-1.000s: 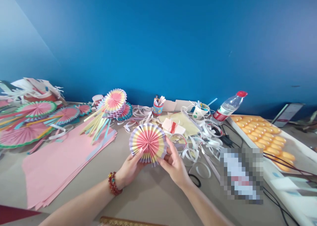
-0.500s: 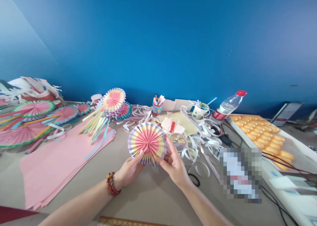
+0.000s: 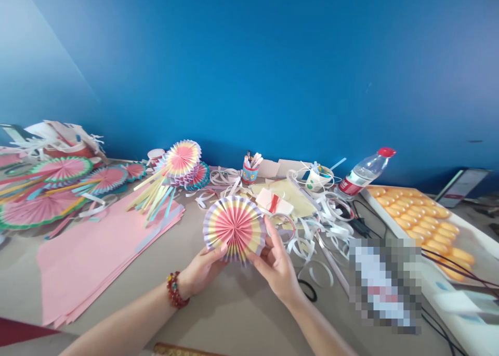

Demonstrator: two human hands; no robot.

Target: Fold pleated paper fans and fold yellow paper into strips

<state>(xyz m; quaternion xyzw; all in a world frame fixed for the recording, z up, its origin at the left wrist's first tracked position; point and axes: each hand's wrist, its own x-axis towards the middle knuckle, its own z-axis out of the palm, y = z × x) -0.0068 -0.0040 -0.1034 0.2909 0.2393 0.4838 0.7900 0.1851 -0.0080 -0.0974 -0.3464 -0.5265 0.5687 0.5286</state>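
A round pleated paper fan (image 3: 234, 222), pink in the middle with yellow and lilac rings, is held up in front of me above the table. My left hand (image 3: 206, 267) pinches its lower left edge, thumb on the front and fingers behind, and a red bead bracelet circles that wrist. On the lower right edge, my right hand (image 3: 276, 262) grips the fan between thumb and fingers. The folds spread into a full circle, and its back is hidden from view.
Pink paper sheets (image 3: 97, 252) and finished fans with strip handles (image 3: 181, 161) lie left. Behind stands a pen cup (image 3: 250, 174). To the right are curled paper strips (image 3: 304, 247), a bottle (image 3: 364, 174), a tray of orange-yellow rounded items (image 3: 421, 221) and dark cables.
The view has shifted slightly, so the surroundings sit a little further right. Both hands keep the same hold on the fan, which has barely moved.
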